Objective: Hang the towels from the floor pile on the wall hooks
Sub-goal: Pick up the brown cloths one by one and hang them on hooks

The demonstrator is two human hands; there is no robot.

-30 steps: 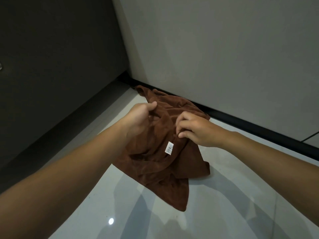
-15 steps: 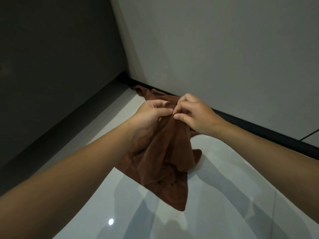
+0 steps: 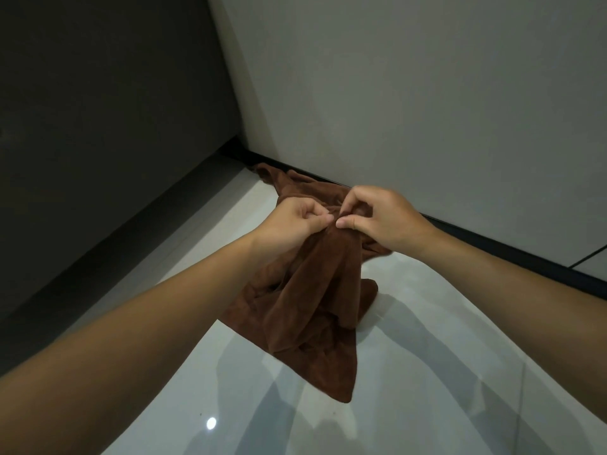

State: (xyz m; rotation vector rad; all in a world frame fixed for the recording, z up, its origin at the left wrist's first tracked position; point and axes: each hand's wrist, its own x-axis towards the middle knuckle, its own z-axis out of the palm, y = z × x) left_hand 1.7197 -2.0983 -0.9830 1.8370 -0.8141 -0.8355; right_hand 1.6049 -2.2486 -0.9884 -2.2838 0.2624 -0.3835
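A brown towel [image 3: 315, 300] hangs in folds from both my hands, its lower corner trailing on the glossy floor. My left hand [image 3: 292, 221] pinches its top edge between thumb and curled fingers. My right hand [image 3: 377, 218] pinches the same edge right beside it, the two thumbs almost touching. More brown towel cloth [image 3: 295, 185] lies heaped on the floor behind my hands, against the base of the wall. No wall hook is in view.
A pale grey wall [image 3: 410, 93] with a black skirting board [image 3: 492, 251] runs across the right. A dark wall [image 3: 98, 126] stands on the left and meets it in the corner. The white tiled floor [image 3: 427, 389] reflects a ceiling light.
Both hands have gathered the towel's top edge together and lifted it off the floor. The white label seen earlier is now hidden in the folds.
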